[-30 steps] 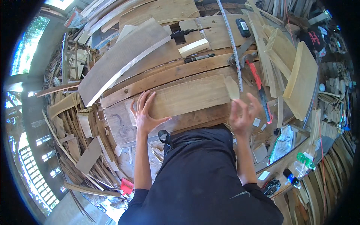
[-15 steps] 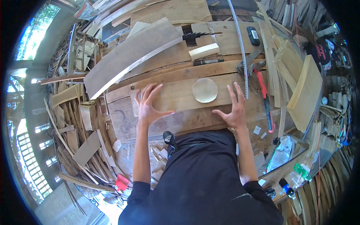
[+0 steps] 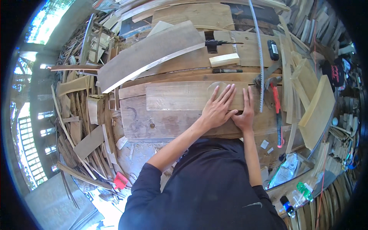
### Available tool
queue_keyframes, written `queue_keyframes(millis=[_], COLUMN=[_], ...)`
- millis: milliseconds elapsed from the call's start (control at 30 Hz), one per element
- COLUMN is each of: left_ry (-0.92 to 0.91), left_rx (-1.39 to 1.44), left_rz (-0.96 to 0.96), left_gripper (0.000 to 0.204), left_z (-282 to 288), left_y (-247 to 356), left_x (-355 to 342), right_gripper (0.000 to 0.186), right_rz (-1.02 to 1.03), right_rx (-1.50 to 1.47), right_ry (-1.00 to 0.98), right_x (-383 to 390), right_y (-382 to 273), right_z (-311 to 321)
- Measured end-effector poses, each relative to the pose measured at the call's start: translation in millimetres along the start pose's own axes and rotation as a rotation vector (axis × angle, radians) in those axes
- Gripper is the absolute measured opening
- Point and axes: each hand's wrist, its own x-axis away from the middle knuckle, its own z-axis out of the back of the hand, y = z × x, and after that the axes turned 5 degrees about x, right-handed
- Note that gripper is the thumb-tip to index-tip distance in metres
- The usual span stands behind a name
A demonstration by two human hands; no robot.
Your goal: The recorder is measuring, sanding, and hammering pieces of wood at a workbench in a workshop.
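Note:
A pale, smooth wooden board lies lengthwise on the worn wooden workbench in front of me. Near its right end rests a thin round disc, partly hidden under fingers. My left hand reaches across to the right and lies over the disc's lower right part, fingers stretched out, palm down. Close beside it, my right hand lies over the board's right end, its fingers extended away from me. The two thumbs meet or nearly meet. Neither hand grips anything.
A hammer with a red and black handle lies right of the hands, beside a measuring tape. Beyond the board are a black marker, a small wood block and a wide grey-brown panel. Planks lean at right.
My left hand has swung right from the board's left part onto the disc. The right hand has come in over the board's right end. The view has shifted slightly.

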Motion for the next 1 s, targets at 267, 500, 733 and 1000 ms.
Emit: queue_keyframes(millis=[267, 500, 733, 1000], left_ry=[0.176, 0.186, 0.018, 0.133], left_rx=[-0.158, -0.141, 0.059, -0.176], left_rz=[0.545, 0.520, -0.101, 0.320], left_gripper=[0.085, 0.085, 0.076, 0.066], left_z=[71.8, 35.9, -24.0, 52.8], left_y=[-98.4, -51.7, 25.3, -72.6], left_x=[98.1, 43.6, -27.0, 75.4], right_gripper=[0.125, 0.124, 0.083, 0.135], right_rz=[-0.084, -0.048, -0.074, -0.160], right_rx=[-0.032, -0.032, -0.068, -0.013], right_ry=[-0.023, 0.006, -0.019, 0.024], right_x=[-5.4, -9.8, 4.8, -3.3], right_y=[-6.3, -10.7, 10.1, -3.8], right_z=[9.5, 3.9, -3.5, 8.4])
